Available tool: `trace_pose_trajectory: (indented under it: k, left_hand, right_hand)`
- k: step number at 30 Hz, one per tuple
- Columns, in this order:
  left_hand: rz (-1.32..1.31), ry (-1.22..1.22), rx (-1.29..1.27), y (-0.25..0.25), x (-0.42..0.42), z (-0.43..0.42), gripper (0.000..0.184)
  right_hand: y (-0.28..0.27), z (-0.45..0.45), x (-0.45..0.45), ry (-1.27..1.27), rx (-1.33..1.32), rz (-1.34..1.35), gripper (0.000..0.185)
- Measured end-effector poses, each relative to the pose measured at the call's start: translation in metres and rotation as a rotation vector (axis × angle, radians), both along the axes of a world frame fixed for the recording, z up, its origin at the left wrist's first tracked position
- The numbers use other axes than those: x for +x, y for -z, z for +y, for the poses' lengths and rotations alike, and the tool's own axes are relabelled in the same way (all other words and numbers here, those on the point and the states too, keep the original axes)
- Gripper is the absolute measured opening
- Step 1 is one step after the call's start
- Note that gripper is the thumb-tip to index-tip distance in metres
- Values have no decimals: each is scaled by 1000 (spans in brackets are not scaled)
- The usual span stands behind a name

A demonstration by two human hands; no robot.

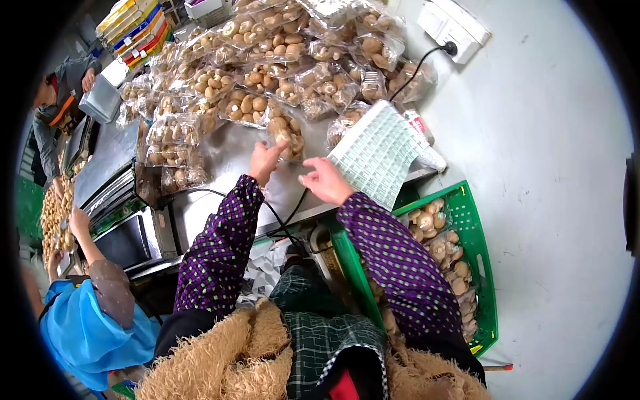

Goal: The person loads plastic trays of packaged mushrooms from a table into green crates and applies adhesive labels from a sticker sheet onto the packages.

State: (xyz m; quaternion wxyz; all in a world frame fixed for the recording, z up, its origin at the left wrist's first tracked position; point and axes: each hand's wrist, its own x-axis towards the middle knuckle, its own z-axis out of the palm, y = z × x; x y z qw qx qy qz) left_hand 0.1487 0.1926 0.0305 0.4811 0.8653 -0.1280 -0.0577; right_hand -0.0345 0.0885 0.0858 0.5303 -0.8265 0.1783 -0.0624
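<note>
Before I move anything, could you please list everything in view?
clear plastic bags of mushrooms: many, brown, piled on the table
smooth metal table: one, silver, below the bags
flat printed sheet: one, pale green, table's right front
perforated plastic crate: one, green, lower right, holding mushrooms
boxy socket unit: one, white, upper right
thin cables: several, black, around the table
stacked plastic crates: several, multicoloured, upper left
boxy equipment: count unclear, dark, centre left
loose mushrooms: many, brown, far left
crumpled paper: several, white, below the table
co-worker: one, in dark grey, upper left
second co-worker: one, in blue, lower left
left hand: one, purple dotted sleeve, open, at a mushroom bag
right hand: one, purple dotted sleeve, open, near the sheet
</note>
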Motion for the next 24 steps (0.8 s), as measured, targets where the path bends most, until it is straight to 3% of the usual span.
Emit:
trace_pose_trajectory:
  k: [2,4,6,7,10,12,13,14,20,22,23,24]
  left_hand:
    - [585,186,-300,-17,-2,11,54]
    - [533,169,-352,-20,0,28,44]
    - [528,140,-400,-17,6,49,45]
    - [564,189,-341,-12,13,58,44]
    - [630,201,-376,0,17,65,34]
    - [614,214,-398,5,17,61,28]
    - [613,214,-388,3,16,60,28]
    - [612,214,-378,3,14,59,28]
    - [670,129,-477,-27,12,66,39]
    - [686,67,-529,-48,10,69,44]
    - [671,47,-536,-57,9,70,45]
    - [656,28,-543,-62,7,71,45]
  right_hand:
    - [35,-11,23,270,-302,40,52]
    - [21,-17,19,338,-389,115,55]
    - [7,-24,32,419,529,237,58]
    - [6,-25,43,423,529,237,58]
    - [5,-35,78,233,125,-9,59]
    - [6,-46,94,234,-1080,285,65]
    - [37,-67,99,189,-1133,460,58]
    - [74,-86,99,118,-1381,510,52]
    - [34,-80,97,-85,-1507,516,49]
    - [26,-79,91,-129,-1576,405,49]
    - [21,-83,86,-62,-1578,276,34]
    - [11,-87,83,-37,-1574,293,34]
